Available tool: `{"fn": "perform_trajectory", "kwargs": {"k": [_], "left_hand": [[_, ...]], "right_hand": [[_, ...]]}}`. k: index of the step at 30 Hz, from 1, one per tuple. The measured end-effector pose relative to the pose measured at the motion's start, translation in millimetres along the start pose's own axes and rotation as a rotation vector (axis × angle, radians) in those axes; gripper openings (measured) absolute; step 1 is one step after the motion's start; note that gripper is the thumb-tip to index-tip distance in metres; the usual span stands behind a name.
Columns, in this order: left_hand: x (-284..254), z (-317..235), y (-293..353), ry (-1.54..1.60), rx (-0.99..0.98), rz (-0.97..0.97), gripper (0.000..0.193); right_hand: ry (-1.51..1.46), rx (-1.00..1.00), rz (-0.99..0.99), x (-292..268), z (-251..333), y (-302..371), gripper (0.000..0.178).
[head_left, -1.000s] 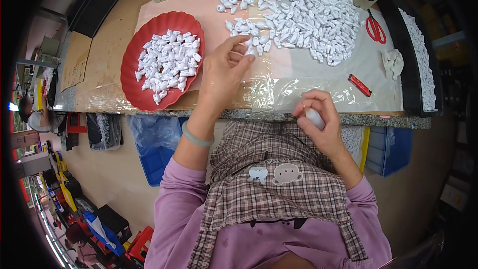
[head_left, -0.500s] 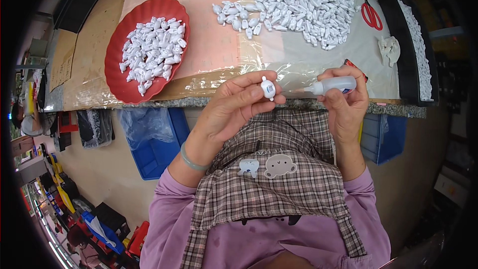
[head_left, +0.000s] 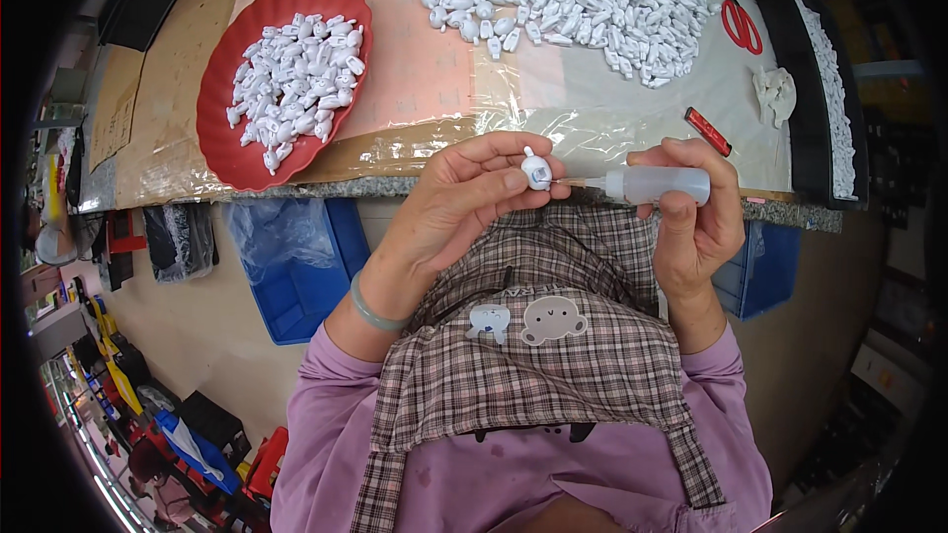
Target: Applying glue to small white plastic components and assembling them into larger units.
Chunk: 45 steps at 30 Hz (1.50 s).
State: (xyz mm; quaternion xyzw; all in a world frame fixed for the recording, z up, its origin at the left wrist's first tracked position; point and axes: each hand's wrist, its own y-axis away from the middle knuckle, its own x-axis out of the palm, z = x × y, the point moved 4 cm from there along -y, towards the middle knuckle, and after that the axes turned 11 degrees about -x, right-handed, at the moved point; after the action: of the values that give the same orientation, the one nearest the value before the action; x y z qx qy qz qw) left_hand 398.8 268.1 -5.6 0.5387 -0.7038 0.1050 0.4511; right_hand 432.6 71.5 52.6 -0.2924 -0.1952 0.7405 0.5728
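Observation:
Between thumb and fingers, my left hand (head_left: 452, 202) pinches a small white plastic figure (head_left: 534, 171) with a dark square patch on its face side. My right hand (head_left: 699, 237) grips a translucent squeeze bottle (head_left: 664, 185) lying sideways, its thin needle nozzle (head_left: 581, 182) pointing left. The needle's end meets the figure at or beside the patch; whether liquid comes out is too small to tell. Beyond my left hand, a red scalloped bowl (head_left: 219, 118) holds many similar white figures.
A large heap of white pieces (head_left: 612, 10) covers the table's far middle. Red scissors (head_left: 741, 25), a red lighter-like stick (head_left: 708, 131) and crumpled white tissue (head_left: 774, 96) lie at right, by a black tray (head_left: 805, 109) of white pieces. Blue bins (head_left: 281, 296) stand below the table edge.
The bottle has moved left and turned level, bringing its needle to the white figure. My left hand has tilted the figure toward it. The whole view has shifted slightly.

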Motion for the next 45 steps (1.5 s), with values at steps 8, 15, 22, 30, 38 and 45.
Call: {"fn": "perform_trajectory", "kwargs": {"k": [8,15,22,30,38,45], "left_hand": [[-2.9,0.9,-1.3,-0.013,0.016,0.012,0.029],[-2.4,2.7,-1.6,-0.054,0.020,0.016,0.025],[-3.7,3.8,-1.8,-0.085,-0.004,0.029,0.021],[-4.3,4.1,-2.2,-0.079,0.070,0.036,0.019],[-8.9,3.1,-1.6,-0.143,0.221,-0.014,0.020],[-6.9,0.6,-0.6,-0.242,0.337,-0.044,0.020]], "right_hand": [[0.025,-0.048,0.045,1.1,3.0,-3.5,0.031],[0.021,-0.020,0.041,0.7,2.3,-2.0,0.030],[0.097,-0.040,0.079,0.3,4.1,0.0,0.035],[0.229,-0.174,0.158,2.0,12.5,-1.9,0.036],[0.394,-0.352,0.246,8.4,23.7,-6.5,0.038],[0.405,-0.364,0.267,10.8,25.2,-8.3,0.038]]}}
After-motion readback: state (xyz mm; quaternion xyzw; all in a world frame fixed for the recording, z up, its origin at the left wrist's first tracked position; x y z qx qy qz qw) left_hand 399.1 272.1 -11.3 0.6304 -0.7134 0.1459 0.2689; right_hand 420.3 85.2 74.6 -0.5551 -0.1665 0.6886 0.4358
